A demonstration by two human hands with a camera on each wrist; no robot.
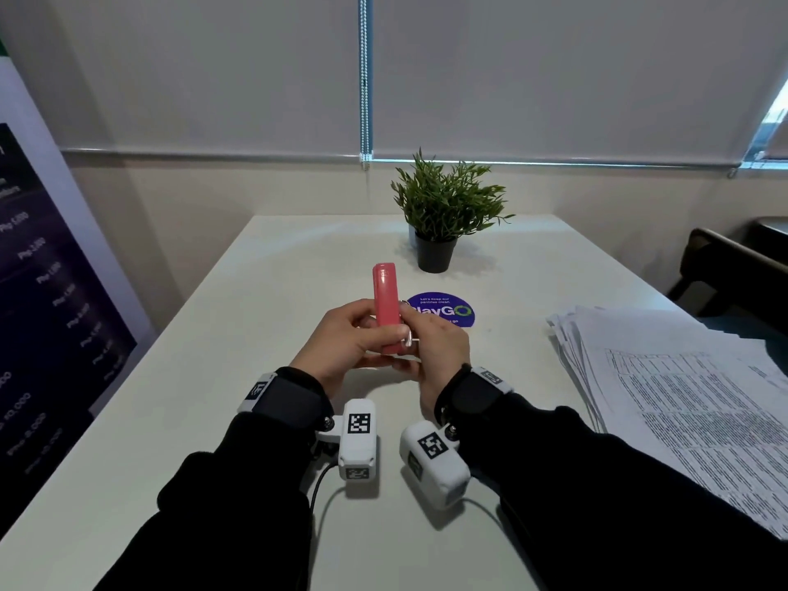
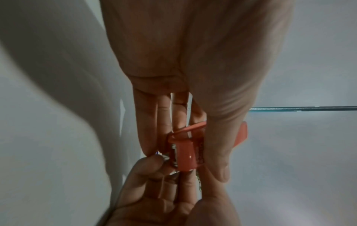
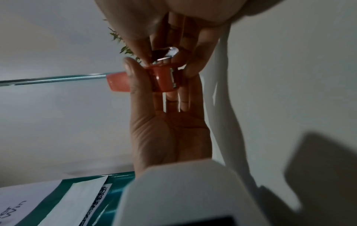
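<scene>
I grip a pink stapler (image 1: 385, 292) upright in my left hand (image 1: 345, 339); my right hand (image 1: 439, 343) pinches its silver piece (image 1: 408, 336). Likely reloading; align carefully next.

Coral-pink stapler (image 1: 386, 300), blue sticker (image 1: 443, 310), green plant (image 1: 447, 202) in black pot (image 1: 435, 254), white table (image 1: 256, 377).

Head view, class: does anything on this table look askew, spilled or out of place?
Yes: the paper stack at the right is untidy, its sheets fanned with edges out of line. Nothing looks spilled. The left hand and right hand hold a pink object upright, a metal part jutting beside it.
</scene>
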